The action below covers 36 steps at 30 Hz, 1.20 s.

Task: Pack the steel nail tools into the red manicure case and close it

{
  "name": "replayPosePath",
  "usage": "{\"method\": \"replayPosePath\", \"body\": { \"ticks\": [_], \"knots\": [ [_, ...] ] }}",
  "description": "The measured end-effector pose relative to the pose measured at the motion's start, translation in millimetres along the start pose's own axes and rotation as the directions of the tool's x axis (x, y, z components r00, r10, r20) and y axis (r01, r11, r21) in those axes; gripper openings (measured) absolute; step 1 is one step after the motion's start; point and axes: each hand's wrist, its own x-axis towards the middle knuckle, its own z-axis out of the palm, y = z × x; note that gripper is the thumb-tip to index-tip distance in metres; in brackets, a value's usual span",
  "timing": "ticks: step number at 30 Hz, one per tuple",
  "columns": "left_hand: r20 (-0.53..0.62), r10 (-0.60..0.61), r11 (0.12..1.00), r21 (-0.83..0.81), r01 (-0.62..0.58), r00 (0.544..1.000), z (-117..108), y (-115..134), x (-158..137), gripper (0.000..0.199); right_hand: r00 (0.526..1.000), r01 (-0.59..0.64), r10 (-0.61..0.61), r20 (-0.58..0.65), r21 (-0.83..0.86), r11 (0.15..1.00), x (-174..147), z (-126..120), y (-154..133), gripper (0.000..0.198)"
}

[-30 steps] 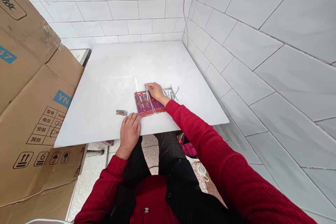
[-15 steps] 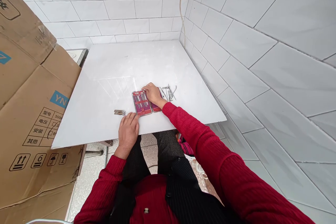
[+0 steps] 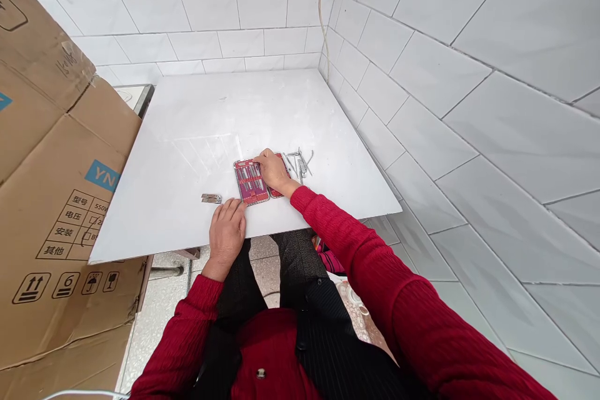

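Note:
A manicure case (image 3: 257, 197) lies unfolded on the white table, red and purple inside, with several slim metal tools (image 3: 250, 178) under straps in its left half. My right hand (image 3: 274, 170) reaches over the middle of the case. Its fingers are pinched together at the top of the left half, and what they hold is hidden. Flat on the table, my left hand (image 3: 228, 225) touches the case's near left corner with its fingertips. A nail clipper (image 3: 211, 198) rests just left of that hand. Several loose metal tools (image 3: 301, 162) lie right of the case.
A large cardboard box (image 3: 60, 200) stands against the left side of the white table (image 3: 197, 112). Tiled walls (image 3: 422, 75) close off the back and right. A pale cable (image 3: 321, 12) hangs down in the corner.
My right hand has shifted very slightly over the case, showing more of its red right half. The left hand stays at the corner. The whole view has moved slightly.

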Motion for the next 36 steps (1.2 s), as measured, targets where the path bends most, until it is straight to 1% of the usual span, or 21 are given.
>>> {"method": "replayPosePath", "body": {
  "ticks": [6, 9, 12, 15, 18, 21, 28, 31, 34, 36],
  "knots": [
    [0.019, -0.017, 1.000, -0.017, 0.017, 1.000, 1.1, -0.8, -0.6, 0.041, 0.998, 0.038, -0.037, 0.042, -0.019, 0.999, -4.2, -7.0, -5.0, 0.034],
    [0.025, -0.021, 1.000, -0.011, 0.021, 0.999, 1.0, -0.1, -1.3, 0.040, 0.995, 0.094, -0.092, 0.038, -0.050, 0.994, -13.5, -12.7, -11.1, 0.036],
    [0.028, -0.026, 1.000, -0.015, 0.027, 0.999, 0.6, 0.8, -2.1, 0.041, 0.985, 0.170, -0.169, 0.019, -0.058, 0.984, -33.1, -15.9, -18.1, 0.039],
    [0.025, -0.032, 0.999, -0.027, 0.033, 0.999, 0.3, 1.3, -2.9, 0.041, 0.977, 0.213, -0.213, 0.026, -0.026, 0.977, -61.5, -15.6, -22.9, 0.036],
    [0.019, -0.025, 0.999, -0.020, 0.025, 1.000, 0.5, 1.1, -3.4, 0.040, 0.981, 0.191, -0.191, 0.016, 0.017, 0.981, -88.4, -12.7, -23.4, 0.034],
    [0.014, -0.021, 0.999, -0.025, 0.021, 1.000, 1.4, 0.4, -3.9, 0.039, 0.988, 0.156, -0.156, -0.001, 0.028, 0.987, -102.8, -9.1, -20.8, 0.032],
    [0.017, -0.024, 0.999, -0.046, 0.024, 1.000, 2.8, 0.3, -6.0, 0.040, 0.990, 0.137, -0.134, -0.045, 0.091, 0.986, -102.9, -5.1, -17.0, 0.032],
    [0.024, -0.025, 0.999, -0.042, 0.026, 0.999, 1.9, 1.5, -6.6, 0.039, 0.993, 0.111, -0.107, -0.050, 0.067, 0.992, -105.8, -6.7, -20.4, 0.031],
    [0.036, -0.025, 0.999, -0.037, 0.027, 0.999, 0.4, 2.8, -6.9, 0.039, 0.995, 0.096, -0.096, -0.026, -0.005, 0.995, -104.4, -9.5, -33.6, 0.029],
    [0.039, -0.025, 0.999, -0.035, 0.026, 0.999, 0.4, 2.9, -7.3, 0.039, 0.990, 0.135, -0.134, 0.035, -0.043, 0.990, -97.4, -10.6, -50.2, 0.027]
  ]
}}
